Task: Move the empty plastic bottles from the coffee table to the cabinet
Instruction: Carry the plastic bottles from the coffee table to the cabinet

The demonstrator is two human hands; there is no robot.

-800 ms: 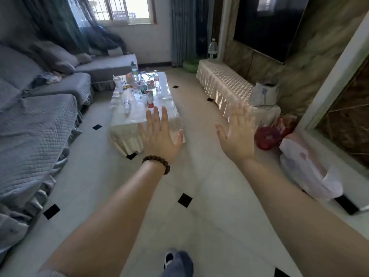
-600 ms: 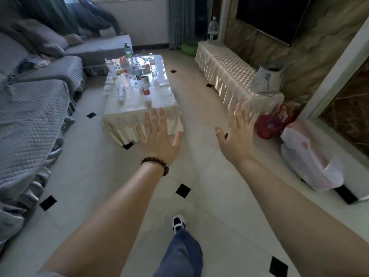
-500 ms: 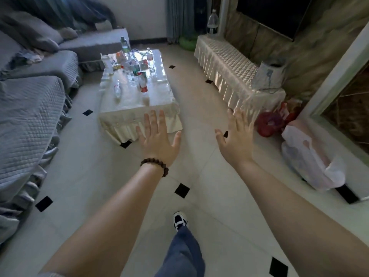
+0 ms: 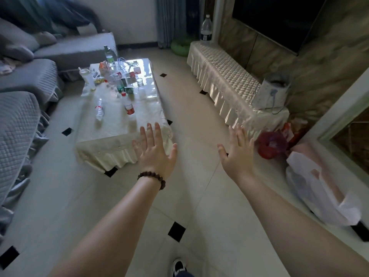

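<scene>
The coffee table stands ahead under a cream cloth. On it an upright clear bottle with a red cap and red label stands near the middle, and a clear bottle lies on its side to its left. More bottles, cups and packets crowd the far end, among them a tall green-labelled bottle. The long low cabinet runs along the right wall under a quilted cream cover. My left hand is stretched out, fingers spread, before the table's near right corner. My right hand is spread over the floor. Both hold nothing.
Grey covered sofas line the left. On the cabinet stand a large water bottle at the far end and a white bag near me. Red bags and a white plastic bag lie on the floor at right. A tiled aisle runs between table and cabinet.
I have walked closer to the coffee table, which now looks larger and nearer. Both hands stay spread out in front of me, holding nothing.
</scene>
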